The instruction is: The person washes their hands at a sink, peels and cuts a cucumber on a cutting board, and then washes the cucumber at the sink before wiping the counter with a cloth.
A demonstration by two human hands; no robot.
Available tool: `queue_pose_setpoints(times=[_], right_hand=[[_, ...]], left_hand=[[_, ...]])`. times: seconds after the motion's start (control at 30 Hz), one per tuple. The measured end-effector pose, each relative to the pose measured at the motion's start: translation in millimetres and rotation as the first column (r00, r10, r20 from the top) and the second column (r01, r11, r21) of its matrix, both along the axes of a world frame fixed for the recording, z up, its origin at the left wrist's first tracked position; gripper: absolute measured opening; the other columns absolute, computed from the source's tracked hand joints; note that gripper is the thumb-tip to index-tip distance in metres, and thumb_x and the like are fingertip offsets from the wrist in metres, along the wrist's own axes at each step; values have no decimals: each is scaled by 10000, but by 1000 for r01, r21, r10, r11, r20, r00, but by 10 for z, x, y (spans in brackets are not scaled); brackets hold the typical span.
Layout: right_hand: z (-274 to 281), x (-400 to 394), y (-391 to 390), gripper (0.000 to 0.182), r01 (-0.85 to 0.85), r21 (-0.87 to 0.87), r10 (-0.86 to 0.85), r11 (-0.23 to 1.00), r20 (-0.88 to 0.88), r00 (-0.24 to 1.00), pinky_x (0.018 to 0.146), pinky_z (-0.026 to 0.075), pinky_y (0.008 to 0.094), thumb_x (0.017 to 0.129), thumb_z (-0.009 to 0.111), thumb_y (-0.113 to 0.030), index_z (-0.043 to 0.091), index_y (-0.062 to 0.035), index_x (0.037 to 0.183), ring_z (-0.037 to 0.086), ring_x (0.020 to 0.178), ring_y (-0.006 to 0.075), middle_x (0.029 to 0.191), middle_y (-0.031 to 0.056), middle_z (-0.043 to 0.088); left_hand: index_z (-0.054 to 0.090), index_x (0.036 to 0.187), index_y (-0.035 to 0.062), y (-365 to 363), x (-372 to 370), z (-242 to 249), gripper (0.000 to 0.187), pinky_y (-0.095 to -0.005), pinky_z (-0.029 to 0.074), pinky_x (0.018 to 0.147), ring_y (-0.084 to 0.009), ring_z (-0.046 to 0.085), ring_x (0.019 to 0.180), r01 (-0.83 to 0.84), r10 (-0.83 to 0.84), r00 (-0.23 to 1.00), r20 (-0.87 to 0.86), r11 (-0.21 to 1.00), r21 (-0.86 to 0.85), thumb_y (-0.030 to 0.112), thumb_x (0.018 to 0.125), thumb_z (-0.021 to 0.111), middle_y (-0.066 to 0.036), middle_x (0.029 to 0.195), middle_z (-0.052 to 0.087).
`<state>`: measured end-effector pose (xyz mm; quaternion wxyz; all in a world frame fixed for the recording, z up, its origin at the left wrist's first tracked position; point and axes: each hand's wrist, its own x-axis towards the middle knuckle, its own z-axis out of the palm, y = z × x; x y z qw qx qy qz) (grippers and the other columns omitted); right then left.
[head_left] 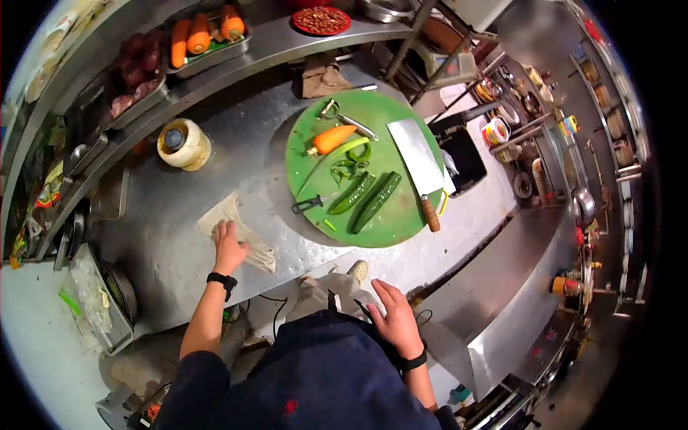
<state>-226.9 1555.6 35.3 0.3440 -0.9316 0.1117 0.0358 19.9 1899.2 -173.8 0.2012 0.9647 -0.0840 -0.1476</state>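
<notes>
My left hand (pixel 229 247) lies on a cream cloth (pixel 244 233) on the steel counter, its fingers apart. In front of my body, my right hand (pixel 393 315) is held up with nothing in it, fingers stretched out. On the round green cutting board (pixel 308 125) are a carrot (pixel 334 139), a peeler (pixel 357 127), green peppers (pixel 347 169) and two cucumbers (pixel 376 203), (pixel 352 193). A cleaver (pixel 417 158) rests at the board's right edge, its wooden handle over the rim. Scissors or a small black-handled tool (pixel 308 205) lie at the left edge.
A stone-coloured mortar (pixel 184 145) stands on the counter (pixel 154 222). Along the back shelf are a tray of carrots (pixel 197 36), dark red meat (pixel 137 64) and a red plate of nuts (pixel 321 21). A brown cloth (pixel 322 77) lies behind the board. A bin (pixel 461 154) stands right.
</notes>
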Motion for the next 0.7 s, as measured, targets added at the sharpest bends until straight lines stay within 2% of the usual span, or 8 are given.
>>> queue_pose_setpoints(times=[0.13, 0.37, 0.43, 0.47, 0.53, 0.7], right_hand=[[-30, -30, -100, 495, -35, 15, 34, 999, 29, 999, 995, 467, 431, 865, 699, -146, 563, -18, 1323, 571, 1153, 368, 1281, 190, 595], [-47, -241, -454, 481, -61, 51, 58, 997, 59, 997, 1004, 459, 433, 874, 683, -149, 559, -19, 1321, 569, 1150, 361, 1272, 174, 598], [-62, -336, -595, 475, -55, 52, 52, 997, 64, 997, 1007, 457, 432, 878, 680, -149, 561, -19, 1319, 569, 1150, 362, 1272, 172, 599], [-74, -397, -629, 470, -48, 54, 45, 997, 63, 997, 1010, 455, 431, 881, 677, -150, 563, -19, 1318, 568, 1149, 362, 1272, 171, 600], [-122, -477, -730, 467, -65, 71, 61, 995, 60, 996, 1009, 456, 430, 883, 676, -152, 564, -21, 1317, 569, 1147, 361, 1271, 171, 601], [-208, -577, -890, 455, -122, 83, 117, 989, 69, 991, 1003, 459, 429, 893, 668, -157, 566, -24, 1315, 575, 1140, 353, 1269, 172, 603]], left_hand=[[374, 1456, 14, -24, -9, -1, 793, -564, 204, 1177, -505, 245, 1399, -7, 9, 1000, -17, 994, 107, 218, 774, 723, -274, 1534, 272], [363, 1496, 78, -5, -175, -204, 788, -572, 215, 1169, -531, 244, 1404, -52, 53, 999, 3, 980, 192, 255, 809, 704, -273, 1555, 256], [400, 1475, 72, 32, -267, -312, 748, -574, 248, 1151, -513, 322, 1369, -46, 33, 998, 61, 972, 230, 294, 819, 683, -277, 1527, 316], [400, 1475, 72, 36, -324, -260, 748, -574, 248, 1151, -513, 322, 1369, -54, 41, 998, 57, 967, 248, 294, 819, 683, -277, 1527, 316], [443, 1446, 70, -111, -327, -163, 714, -570, 285, 1123, -483, 410, 1313, -52, 48, 999, 20, 948, 315, 345, 824, 659, -273, 1488, 384], [476, 1422, 70, -337, -514, -178, 711, -556, 332, 1085, -462, 497, 1232, -103, 91, 995, 49, 930, 353, 391, 812, 651, -268, 1432, 449]])
